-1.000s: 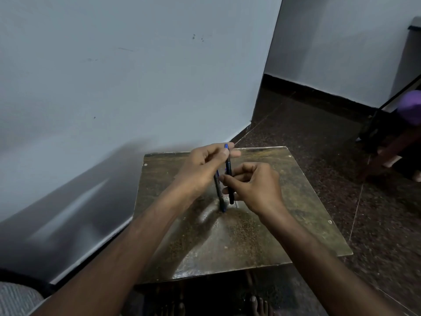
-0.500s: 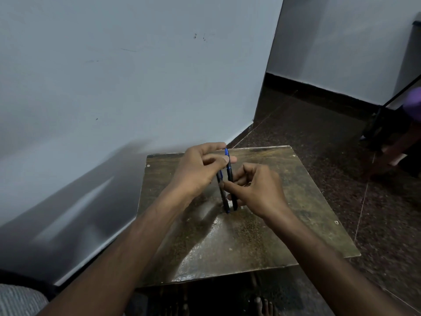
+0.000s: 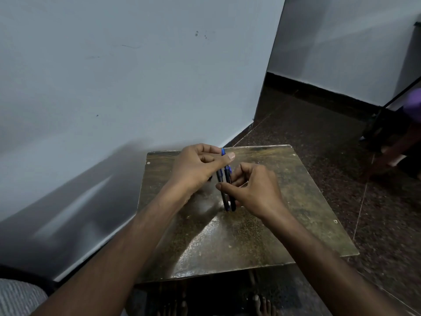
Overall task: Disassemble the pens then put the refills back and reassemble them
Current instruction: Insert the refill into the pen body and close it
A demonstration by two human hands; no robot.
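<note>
Two dark pens with blue tops stand nearly upright side by side over the middle of a small worn table (image 3: 262, 242). My left hand (image 3: 196, 167) pinches the upper end of the left pen (image 3: 220, 179), thumb across its blue top. My right hand (image 3: 252, 188) holds the right pen (image 3: 232, 201) at mid-length, fingers curled around it. Both lower tips hang just above or on the tabletop; I cannot tell which. The pens touch or nearly touch each other.
A pale wall (image 3: 136, 76) runs close along the table's left and far side. Dark speckled floor (image 3: 341, 156) spreads to the right. A dark stand and a purple object (image 3: 412, 108) sit at the far right. Bare toes (image 3: 262, 304) show below the table's near edge.
Both hands with the pens have shifted slightly nearer and lower over the table. The right hand's pen has slid down beside the left one, so their tops are now staggered.
</note>
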